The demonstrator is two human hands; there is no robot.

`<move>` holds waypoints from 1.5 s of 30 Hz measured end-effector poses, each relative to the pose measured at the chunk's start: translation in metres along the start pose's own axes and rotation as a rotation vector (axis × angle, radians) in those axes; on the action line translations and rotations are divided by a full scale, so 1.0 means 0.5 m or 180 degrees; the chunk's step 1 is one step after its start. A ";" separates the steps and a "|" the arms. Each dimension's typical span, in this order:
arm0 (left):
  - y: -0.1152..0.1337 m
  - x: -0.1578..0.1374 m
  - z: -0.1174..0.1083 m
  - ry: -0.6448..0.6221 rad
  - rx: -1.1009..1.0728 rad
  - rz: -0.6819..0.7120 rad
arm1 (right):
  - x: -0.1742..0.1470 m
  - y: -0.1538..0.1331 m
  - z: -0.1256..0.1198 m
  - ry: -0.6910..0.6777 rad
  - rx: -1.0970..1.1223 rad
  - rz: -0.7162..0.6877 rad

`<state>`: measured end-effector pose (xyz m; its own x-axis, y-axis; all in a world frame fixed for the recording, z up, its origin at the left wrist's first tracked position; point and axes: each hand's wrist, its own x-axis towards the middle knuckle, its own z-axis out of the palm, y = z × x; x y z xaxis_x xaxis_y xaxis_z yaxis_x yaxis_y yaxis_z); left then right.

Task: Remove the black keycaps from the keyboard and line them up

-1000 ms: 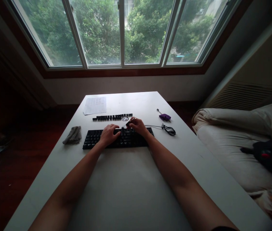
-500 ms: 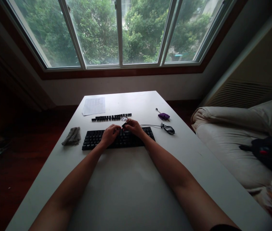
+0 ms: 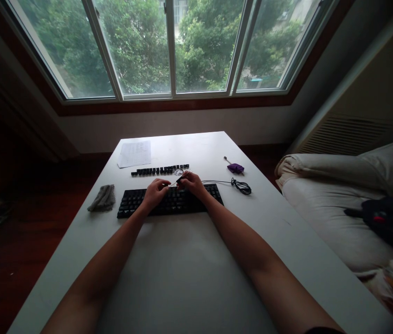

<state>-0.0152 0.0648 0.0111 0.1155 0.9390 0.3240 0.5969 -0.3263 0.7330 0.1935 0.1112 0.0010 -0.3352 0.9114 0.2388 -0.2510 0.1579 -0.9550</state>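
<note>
A black keyboard [image 3: 171,204] lies across the white table in front of me, with both hands over its upper edge. My right hand [image 3: 192,183] pinches a small black piece with thin pale wire, which looks like a wire keycap puller [image 3: 179,179]. To its left, my left hand [image 3: 155,192] has thumb and fingers drawn together just above the keys; whatever they hold is too small to make out. Behind the hands stands a row of loose black keycaps [image 3: 157,170]. A small clear round item [image 3: 178,171] sits at the right part of that row.
The keyboard's coiled cable [image 3: 241,186] rests at the right. Beyond it are a purple item [image 3: 235,168] and a thin stick with a dark tip [image 3: 227,160]. A grey cloth [image 3: 102,198] lies left of the keyboard, and a printed sheet [image 3: 134,154] at the far left.
My left hand has drawn a little to the left, away from the right hand, opening a gap between the fingertips. My right hand stays nearly in place.
</note>
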 end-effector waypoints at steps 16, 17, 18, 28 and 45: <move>-0.049 0.139 0.026 0.0177 0.0513 -0.0049 | 0.008 -0.003 -0.005 0.0313 -0.0236 0.0042; -0.045 0.150 0.030 0.0169 0.0664 0.0029 | 0.007 -0.005 -0.005 0.0328 -0.0238 0.0045; -0.043 0.161 0.035 0.0159 0.0813 0.0072 | 0.006 -0.007 -0.004 0.0338 -0.0241 0.0051; -0.035 0.224 0.099 0.0091 0.1442 0.0230 | 0.009 0.000 -0.010 0.0344 -0.0167 0.0019; -0.050 0.232 0.121 0.0002 0.1770 -0.0018 | 0.008 0.005 -0.008 0.0345 -0.0327 -0.0004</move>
<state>0.0315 0.1887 -0.0057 0.1106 0.9404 0.3214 0.9266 -0.2145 0.3087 0.1950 0.1169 -0.0009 -0.2334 0.9460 0.2249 -0.1551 0.1921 -0.9690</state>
